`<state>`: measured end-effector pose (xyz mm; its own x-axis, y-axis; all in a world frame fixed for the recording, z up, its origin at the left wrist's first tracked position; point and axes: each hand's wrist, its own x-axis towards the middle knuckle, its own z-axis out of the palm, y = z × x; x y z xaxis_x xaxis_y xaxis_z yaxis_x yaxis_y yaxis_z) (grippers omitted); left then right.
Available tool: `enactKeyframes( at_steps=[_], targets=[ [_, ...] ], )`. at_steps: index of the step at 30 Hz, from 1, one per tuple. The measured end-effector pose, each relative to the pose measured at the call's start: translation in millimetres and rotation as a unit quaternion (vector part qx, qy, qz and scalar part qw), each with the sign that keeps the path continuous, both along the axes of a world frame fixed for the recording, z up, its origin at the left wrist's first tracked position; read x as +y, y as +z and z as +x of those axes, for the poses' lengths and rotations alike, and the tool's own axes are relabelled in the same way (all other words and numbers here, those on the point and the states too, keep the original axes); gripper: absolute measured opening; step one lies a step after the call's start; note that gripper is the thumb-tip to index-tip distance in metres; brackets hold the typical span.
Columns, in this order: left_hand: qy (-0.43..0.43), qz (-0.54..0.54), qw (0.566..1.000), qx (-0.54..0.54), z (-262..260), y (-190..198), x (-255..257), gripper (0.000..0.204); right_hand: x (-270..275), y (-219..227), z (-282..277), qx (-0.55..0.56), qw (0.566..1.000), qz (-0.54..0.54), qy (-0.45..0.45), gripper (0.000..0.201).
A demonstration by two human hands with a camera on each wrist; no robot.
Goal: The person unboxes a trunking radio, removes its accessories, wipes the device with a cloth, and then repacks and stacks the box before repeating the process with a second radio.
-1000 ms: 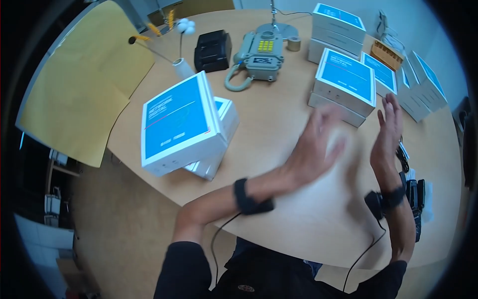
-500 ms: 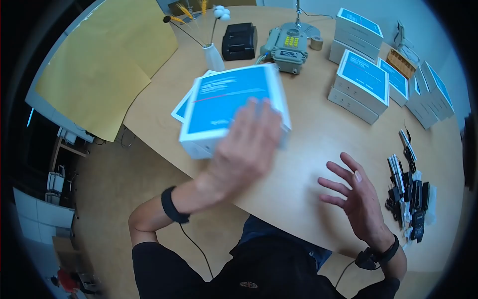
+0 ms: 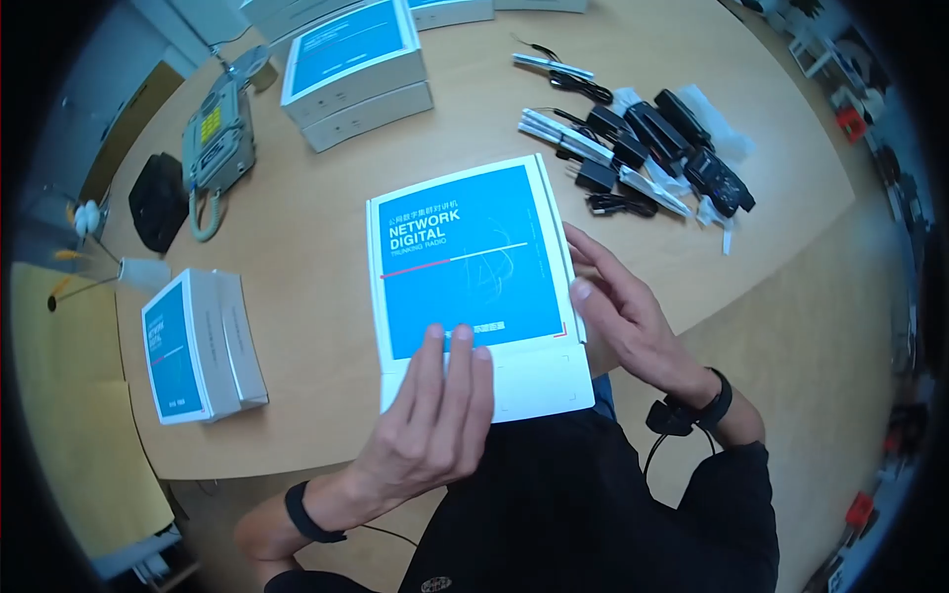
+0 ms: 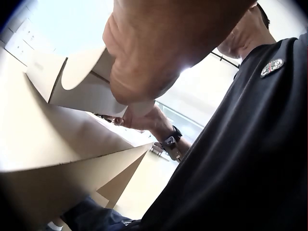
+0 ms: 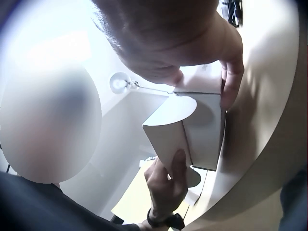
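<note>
A white box with a blue top (image 3: 465, 267) lies close to the body in the head view, its white front flap (image 3: 539, 381) folded outward. My left hand (image 3: 425, 425) holds this flap, fingers flat on top; the right wrist view shows the left thumb (image 5: 179, 163) against the flap's inner face, beside rounded tabs. My right hand (image 3: 633, 321) grips the box's right side, with the thumb near the front corner and fingers (image 5: 233, 82) along the side. The left wrist view shows the left hand (image 4: 149, 53) over the box edge. The contents are hidden.
Two boxes (image 3: 203, 346) stand at the left, near a vase (image 3: 143, 273), a black case (image 3: 158, 203) and a grey telephone (image 3: 217, 138). More boxes (image 3: 366, 109) are stacked at the back. Chargers and cables (image 3: 633, 148) lie back right; the table edge (image 3: 761, 277) runs behind the right hand.
Both hands came from apart onto one box, now close to the body. The left hand moved from the left stack's top to the front flap, now folded out. The head view has turned right.
</note>
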<state>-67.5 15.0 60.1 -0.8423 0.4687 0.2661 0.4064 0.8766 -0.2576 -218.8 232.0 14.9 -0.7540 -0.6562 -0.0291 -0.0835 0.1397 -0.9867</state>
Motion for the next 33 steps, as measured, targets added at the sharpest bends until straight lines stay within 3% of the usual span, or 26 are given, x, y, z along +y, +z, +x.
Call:
enactKeyframes(
  at_steps=[1,2,3,4,5,6,7,8,9,10,11,12,13,16,19,20,21,22,24,25,26,27,28,30,31,33],
  targets=[
    [-0.009,0.006,1.000,0.004,-3.7,14.6,-2.1,0.029,1.7,2.5,3.4,0.154,0.986,0.011,-0.065,0.053],
    [-0.016,0.010,1.000,0.012,-7.1,30.9,-3.0,0.026,7.4,2.4,6.4,0.152,0.986,0.012,-0.068,0.053],
    [-0.009,0.050,0.999,0.011,-13.1,51.7,-0.4,0.021,16.1,1.2,9.3,0.318,0.942,-0.009,-0.109,0.051],
    [0.003,0.070,0.997,0.022,-18.5,66.3,3.1,0.020,23.8,-0.6,13.5,0.476,0.867,-0.032,-0.144,0.050],
    [0.017,0.088,0.995,0.033,-25.1,81.1,5.8,0.018,32.1,-7.4,23.2,0.537,0.835,-0.037,-0.111,0.050],
    [0.045,0.095,0.994,-0.010,-33.0,102.3,6.0,0.017,30.7,-17.6,30.4,0.518,0.847,-0.093,-0.074,0.047],
    [0.071,0.103,0.991,-0.053,-46.0,121.9,3.9,0.017,24.9,-7.5,33.1,0.566,0.822,-0.032,-0.051,0.047],
    [0.009,0.072,0.996,-0.060,-67.1,135.1,-21.2,0.020,15.9,3.1,36.5,0.612,0.790,0.029,-0.029,0.048],
    [-0.020,0.101,0.990,0.094,-85.7,120.0,-31.7,0.022,4.4,-5.6,40.1,0.588,0.805,0.023,-0.072,0.045],
    [-0.005,0.006,0.990,0.137,-99.2,127.4,-44.1,0.028,0.7,-5.9,39.7,0.585,0.807,0.020,-0.071,0.045],
    [0.031,-0.079,0.989,0.122,-113.3,143.7,-54.9,0.036,-2.2,-5.7,37.4,0.580,0.811,0.071,-0.030,0.045],
    [0.077,0.103,0.991,0.039,-130.2,132.3,-67.7,0.041,-3.7,-6.1,35.1,0.572,0.811,0.122,0.012,0.045],
    [0.080,0.103,0.991,0.036,-141.3,125.4,-72.7,0.041,-5.0,-15.2,35.0,0.534,0.836,0.119,0.050,0.039],
    [0.094,0.020,0.985,0.144,-165.3,114.0,-86.1,0.048,10.1,-30.2,35.5,0.529,0.838,0.103,0.089,0.032],
    [0.068,-0.033,0.975,0.211,-161.4,93.7,-94.5,0.046,5.9,-29.2,39.6,0.554,0.828,0.063,0.055,0.027],
    [0.032,-0.026,0.978,0.203,-144.9,82.4,-93.3,0.040,6.7,-33.6,41.5,0.567,0.821,0.046,0.041,0.026],
    [0.037,0.064,0.994,0.086,-123.7,76.0,-75.5,0.044,8.2,-40.6,42.6,0.554,0.831,0.025,0.035,0.029],
    [0.038,0.150,0.987,-0.032,-99.1,70.6,-52.7,0.049,10.3,-46.1,42.3,0.551,0.833,0.031,0.027,0.029],
    [0.029,0.218,0.958,-0.186,-62.4,54.4,-19.4,0.066,18.1,-51.6,39.9,0.521,0.849,-0.077,0.048,0.032],
    [0.045,0.219,0.945,-0.239,-49.3,42.2,-8.4,0.072,19.7,-50.5,39.8,0.523,0.848,-0.068,0.044,0.032],
    [0.061,0.218,0.930,-0.290,-39.8,29.8,-1.5,0.077,18.1,-48.6,41.2,0.576,0.808,-0.119,-0.037,0.035],
    [0.052,0.221,0.930,-0.289,-33.3,18.3,1.5,0.077,16.4,-46.5,41.3,0.622,0.755,-0.169,-0.116,0.038],
    [0.068,0.202,0.938,-0.274,-28.5,7.4,2.8,0.074,16.9,-36.6,38.4,0.627,0.753,-0.160,-0.119,0.038],
    [0.069,0.185,0.945,-0.259,-26.4,-3.7,3.4,0.071,18.4,-11.3,28.7,0.549,0.832,0.075,-0.026,0.048],
    [0.067,0.176,0.950,-0.250,-26.2,-6.8,1.3,0.068,8.6,-17.2,24.8,0.515,0.851,0.103,-0.006,0.043],
    [0.060,0.170,0.953,-0.244,-28.8,-7.3,-3.7,0.062,4.9,-26.7,32.1,0.533,0.837,0.127,-0.012,0.044]
  ],
)
